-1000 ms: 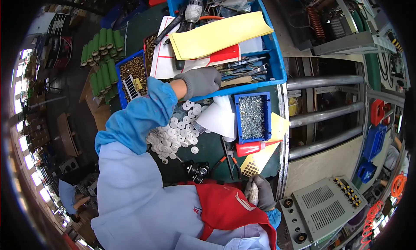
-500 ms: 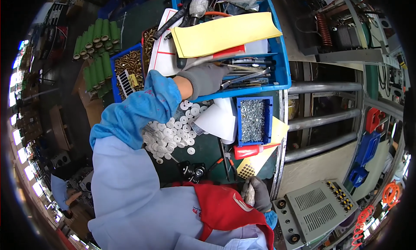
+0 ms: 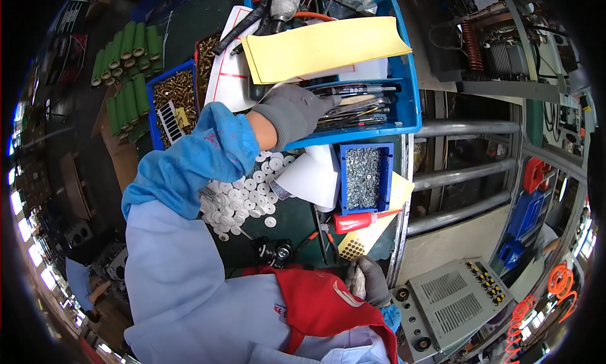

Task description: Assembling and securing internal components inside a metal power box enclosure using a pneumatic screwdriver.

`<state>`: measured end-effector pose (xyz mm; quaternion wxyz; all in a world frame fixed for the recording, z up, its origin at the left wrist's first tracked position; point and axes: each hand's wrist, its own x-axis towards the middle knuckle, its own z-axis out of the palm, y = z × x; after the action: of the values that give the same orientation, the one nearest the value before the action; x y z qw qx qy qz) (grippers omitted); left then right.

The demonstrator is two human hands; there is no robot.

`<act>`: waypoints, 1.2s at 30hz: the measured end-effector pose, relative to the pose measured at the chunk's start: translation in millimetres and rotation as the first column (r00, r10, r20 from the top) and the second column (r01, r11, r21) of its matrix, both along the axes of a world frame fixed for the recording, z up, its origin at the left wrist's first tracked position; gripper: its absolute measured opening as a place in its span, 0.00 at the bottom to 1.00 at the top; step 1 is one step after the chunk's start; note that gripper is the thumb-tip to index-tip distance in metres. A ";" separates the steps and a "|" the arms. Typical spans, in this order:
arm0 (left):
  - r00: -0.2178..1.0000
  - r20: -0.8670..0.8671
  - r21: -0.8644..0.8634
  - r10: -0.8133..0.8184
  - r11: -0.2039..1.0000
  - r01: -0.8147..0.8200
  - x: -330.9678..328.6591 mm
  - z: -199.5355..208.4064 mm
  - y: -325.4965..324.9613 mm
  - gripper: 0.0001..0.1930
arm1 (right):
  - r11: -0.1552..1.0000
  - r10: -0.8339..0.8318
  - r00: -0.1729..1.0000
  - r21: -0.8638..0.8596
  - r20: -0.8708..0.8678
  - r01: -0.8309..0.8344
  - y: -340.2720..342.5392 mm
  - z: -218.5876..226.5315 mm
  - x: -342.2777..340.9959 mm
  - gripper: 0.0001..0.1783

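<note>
Left hand (image 3: 291, 113), in a grey glove, reaches over the near edge of the blue tool bin (image 3: 363, 135), and I have its fingers bunched against a pale-handled tool (image 3: 356, 100) in the bin's near compartment. I cannot tell whether they have closed on it. Pens and an open-end wrench lie beside that tool, and a yellow sheet (image 3: 325, 46) rests across the bin just beyond.

My right hand (image 3: 371, 283), gloved likewise, sits low by the near edge of the table (image 3: 287, 224), toward its right corner, fingers curled around a pale silvery piece (image 3: 359, 282) that I cannot identify.

Along the table's metal-trimmed right edge I see a blue tray (image 3: 343, 187) of small silvery parts, with a red bottle (image 3: 353, 223) just nearer, its nozzle lying over a yellow dotted sheet (image 3: 384, 224). To their left are orange-handled pliers (image 3: 307, 239), a curled white paper (image 3: 312, 178) and a heap of white discs (image 3: 237, 203). At the table's left side, another blue tray (image 3: 151, 115) carries brass-coloured parts.
</note>
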<state>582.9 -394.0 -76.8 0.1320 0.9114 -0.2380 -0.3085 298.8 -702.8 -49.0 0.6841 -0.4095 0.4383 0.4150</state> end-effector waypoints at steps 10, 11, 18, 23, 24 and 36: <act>0.956 -0.259 -0.212 0.134 0.958 -0.192 10.2 -18.3 -30.4 0.16 | 1.000 -0.020 0.999 0.012 -0.028 0.020 1.4 -0.6 1.6 0.15; 0.957 -0.260 -0.213 0.130 0.959 -0.188 13.6 -17.7 -35.2 0.16 | 1.000 -0.024 0.999 0.010 -0.029 0.024 1.3 -0.7 2.1 0.15; 0.720 0.665 0.065 -0.196 0.976 0.206 11.5 -65.9 -45.6 0.11 | 0.999 -0.019 1.000 0.034 -0.004 0.019 1.5 1.1 2.6 0.14; 0.916 0.333 0.090 -0.223 0.975 0.205 22.4 -43.1 -49.8 0.13 | 1.000 -0.008 1.000 0.008 0.019 0.008 4.6 9.2 -0.4 0.14; 0.989 0.145 -0.053 0.026 0.998 -0.018 23.9 -13.8 -53.6 0.13 | 1.000 -0.020 0.999 0.009 0.030 0.019 2.8 9.7 -4.1 0.14; 0.924 -0.297 -0.489 0.243 0.792 -0.365 18.1 40.3 -33.8 0.20 | 0.982 -0.177 0.981 0.083 0.083 0.170 -2.7 15.6 -35.3 0.15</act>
<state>601.1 -427.8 -36.5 0.4546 0.8246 -0.1481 -0.3023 263.6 -705.5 -33.4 0.7518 -0.3618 0.4250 0.3512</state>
